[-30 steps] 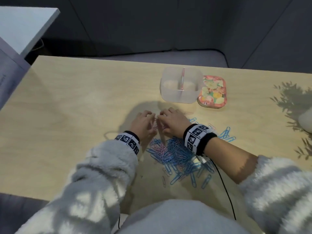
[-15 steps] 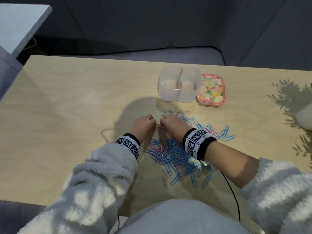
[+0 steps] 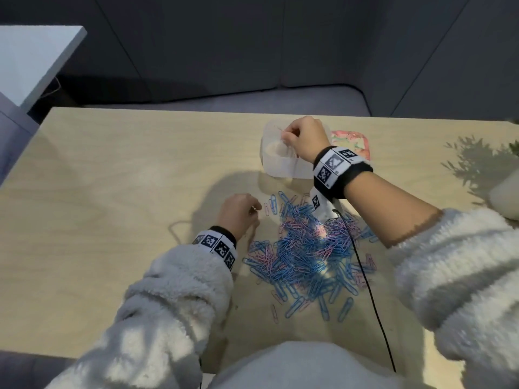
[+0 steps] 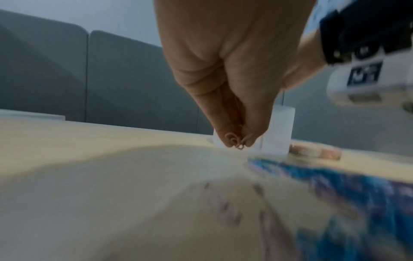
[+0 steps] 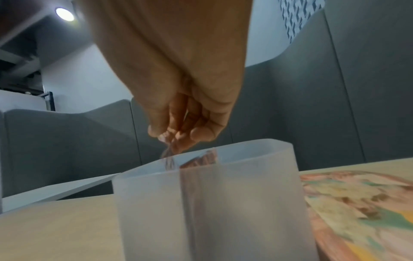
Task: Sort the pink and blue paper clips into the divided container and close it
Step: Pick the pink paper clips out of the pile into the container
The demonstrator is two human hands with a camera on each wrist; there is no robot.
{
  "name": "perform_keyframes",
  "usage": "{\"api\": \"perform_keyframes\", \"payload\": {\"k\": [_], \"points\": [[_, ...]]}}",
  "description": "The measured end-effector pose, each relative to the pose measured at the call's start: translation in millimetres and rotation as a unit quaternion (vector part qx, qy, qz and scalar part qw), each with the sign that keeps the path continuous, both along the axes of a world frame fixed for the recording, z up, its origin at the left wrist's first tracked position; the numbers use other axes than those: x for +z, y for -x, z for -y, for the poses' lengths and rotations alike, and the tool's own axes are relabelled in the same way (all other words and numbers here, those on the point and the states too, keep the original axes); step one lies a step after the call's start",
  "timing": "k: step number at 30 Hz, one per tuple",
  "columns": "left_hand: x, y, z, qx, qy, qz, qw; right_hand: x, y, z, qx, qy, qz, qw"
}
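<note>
A heap of blue and pink paper clips (image 3: 306,248) lies on the wooden table (image 3: 112,206) in front of me. Behind it stands the translucent divided container (image 3: 280,169), open, with its floral lid (image 3: 354,141) lying flat to its right. My right hand (image 3: 285,138) hovers over the container's left compartment; its fingertips (image 5: 176,136) pinch pink clips (image 5: 167,157) that dangle, blurred, just above the rim (image 5: 245,146). My left hand (image 3: 252,210) sits low at the heap's left edge. In the left wrist view its fingertips (image 4: 223,139) pinch a few pink clips (image 4: 234,142).
A black cable (image 3: 365,290) runs from my right wrist across the heap to the table's near edge. A pale rounded object (image 3: 505,195) sits at the far right beside a plant's shadow. A white shelf (image 3: 33,60) juts in at the upper left, and grey upholstery stands behind the table.
My right hand has left the heap, where it met the left hand, and moved up and away to above the container with pink clips. The left hand stayed by the heap.
</note>
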State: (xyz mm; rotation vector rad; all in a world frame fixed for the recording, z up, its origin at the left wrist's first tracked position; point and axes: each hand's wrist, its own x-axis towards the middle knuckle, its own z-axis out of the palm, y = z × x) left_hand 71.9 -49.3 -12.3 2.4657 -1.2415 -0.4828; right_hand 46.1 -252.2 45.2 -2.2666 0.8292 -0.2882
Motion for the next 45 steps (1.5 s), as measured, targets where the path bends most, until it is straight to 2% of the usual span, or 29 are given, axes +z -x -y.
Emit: {"api": "perform_keyframes", "payload": {"k": [3,7,11,13,17,20,22,24,27,30,32,34,40,45], "points": [[25.3,-7.5,19.5,0.048,0.086,-0.056,0.994,-3.8,-2.5,4.3,-0.001,-0.001,-0.01,1.0],[56.5,-33.6,63.3,0.069,0.18,-0.056,0.98,-5.0,7.0,8.9,-0.012,-0.006,0.024,1.0],[62.9,-52.4,106.5,0.07,0.172,-0.06,0.981,-5.2,32.2,6.3,-0.057,0.003,0.08,0.995],[59.3,-53.1,119.1,0.049,0.147,-0.05,0.987,-10.9,52.2,-0.3,-0.056,-0.003,0.079,0.995],[48.0,-49.5,121.5,0.012,0.103,-0.023,0.994,-33.7,88.1,-19.5,0.068,-0.023,-0.033,0.997],[45.6,-37.0,105.6,-0.026,0.179,0.05,0.982,-55.1,100.6,-27.1,0.139,0.005,-0.106,0.985],[39.2,-24.9,83.1,-0.028,0.19,0.068,0.979,-66.4,105.3,-36.5,0.194,0.032,-0.14,0.971],[21.9,-12.2,55.2,-0.022,0.121,0.051,0.991,-75.3,110.4,-49.2,0.241,0.053,-0.174,0.953],[-4.0,-4.6,31.0,-0.011,0.028,-0.003,1.0,-79.7,127.8,-50.2,0.256,0.094,-0.187,0.944],[-18.9,-8.0,18.8,-0.01,-0.002,-0.037,0.999,-77.0,136.4,-39.8,0.217,0.052,-0.138,0.965],[-23.8,-11.0,16.8,-0.02,-0.003,-0.038,0.999,-71.5,130.1,-28.1,0.126,0.042,-0.105,0.986],[-26.2,-12.2,19.9,-0.034,0.005,-0.038,0.999,-69.1,118.6,-13.7,0.061,0.049,-0.095,0.992],[-27.8,-13.8,45.2,-0.015,-0.014,-0.018,1.0,-73.0,91.8,-19.7,0.067,0.045,-0.164,0.983],[-31.1,-12.5,59.9,0.046,-0.015,-0.036,0.998,-77.1,85.8,-44.2,0.051,0.048,-0.164,0.984]]}}
